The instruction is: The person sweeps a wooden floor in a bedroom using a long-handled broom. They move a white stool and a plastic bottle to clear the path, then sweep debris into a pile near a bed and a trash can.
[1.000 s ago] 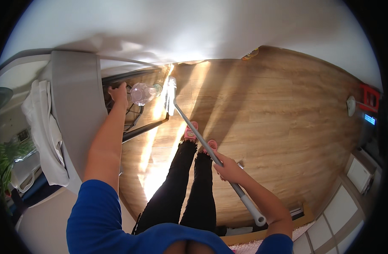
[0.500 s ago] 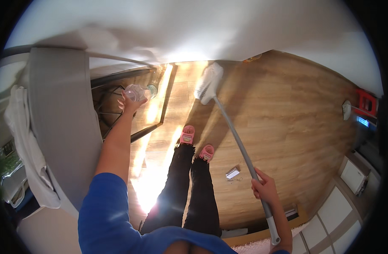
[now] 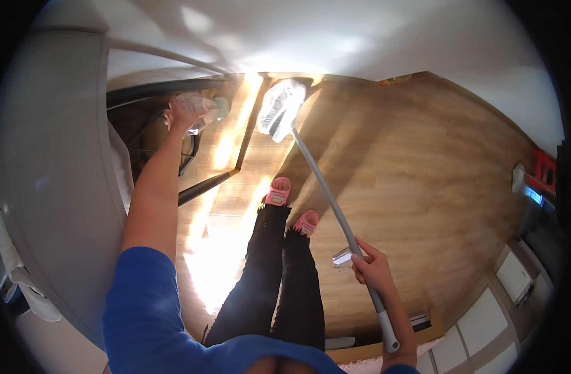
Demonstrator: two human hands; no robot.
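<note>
My left hand [image 3: 184,112] reaches out to the far left, closed round a clear plastic container [image 3: 201,117], maybe a cup or bottle. A pale green see-through piece [image 3: 221,108] shows just beyond it; whether the two are joined, I cannot tell. My right hand [image 3: 371,268], at lower right, grips the grey handle of a long-handled mop [image 3: 326,190]. Its white head [image 3: 281,109] lies on the floor near the far wall, bright with sunlight; whether it is a mop or a broom head is unclear.
Black metal legs [image 3: 207,186] stand on the floor beneath a grey panel [image 3: 52,168] at left. A small silvery box [image 3: 342,257] lies on the wood floor [image 3: 422,187] by my right hand. Pink slippers [image 3: 278,191] are on my feet. A red object [image 3: 543,169] stands far right.
The mop head has moved left and farther away, its handle following with my right hand. My left hand has moved slightly farther off with the clear container. The view has shifted too.
</note>
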